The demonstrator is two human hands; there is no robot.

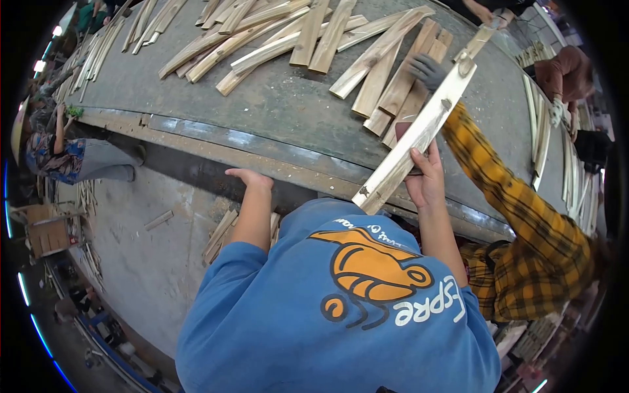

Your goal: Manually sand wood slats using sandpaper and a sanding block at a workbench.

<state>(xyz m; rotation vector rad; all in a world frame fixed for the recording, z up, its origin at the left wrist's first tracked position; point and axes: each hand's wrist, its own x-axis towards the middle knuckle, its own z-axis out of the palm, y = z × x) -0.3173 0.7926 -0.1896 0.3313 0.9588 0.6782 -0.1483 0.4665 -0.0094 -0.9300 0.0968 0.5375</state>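
Observation:
My right hand [426, 177] grips a long pale wooden board [417, 127] near its lower part, the thumb on its face. Dark knots mark the board, which slants up and right over the workbench. Part of a dark reddish object [403, 129] shows behind the board, close to my fingers; what it is I cannot tell. At the bench's near edge, my left hand [251, 178] holds nothing, its thumb spread out to the left. Several wooden boards [378, 83] lie just beyond the held one.
A co-worker's gloved hand [428, 71] reaches over boards at my right, the arm in a yellow checked sleeve [491, 152]. Another person's hands [496, 18] touch a board across the bench [275, 113]. Wood piles [260, 29] cover its far side; offcuts [221, 236] lie on the floor.

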